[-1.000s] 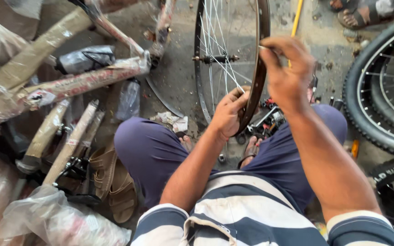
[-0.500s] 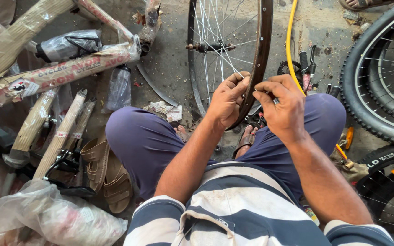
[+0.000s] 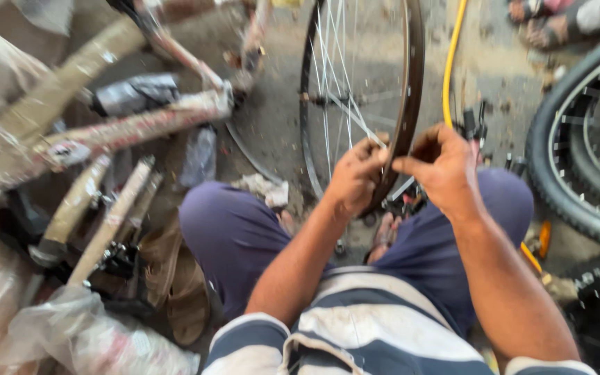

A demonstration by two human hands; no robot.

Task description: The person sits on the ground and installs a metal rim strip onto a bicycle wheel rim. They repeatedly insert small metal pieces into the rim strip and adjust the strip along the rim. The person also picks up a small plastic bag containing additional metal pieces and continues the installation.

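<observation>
The bare bicycle wheel rim stands upright on the floor between the seated person's knees, its spokes running to the hub axle at the far centre. No tyre is fitted to this rim.

Left hand: closed on the near edge of the rim, fingers curled around it at the spoke side, thumb pressed toward the rim. Right hand: just beside the left, on the right side of the rim, fingers pinched together against the rim edge. Whether a small tool or part sits in this pinch cannot be told; the picture is blurred. The two hands nearly touch, with the rim between them.

A yellow hose runs from the far side down past the right of the rim. A tyred wheel lies at the right, well apart from the hands. At the left, a wrapped bicycle frame lies across the floor, with more wrapped tubes nearer. A pair of brown sandals rests beside the person's left thigh. Clear plastic bags lie at the near left corner. Another person's foot shows at the far right.
</observation>
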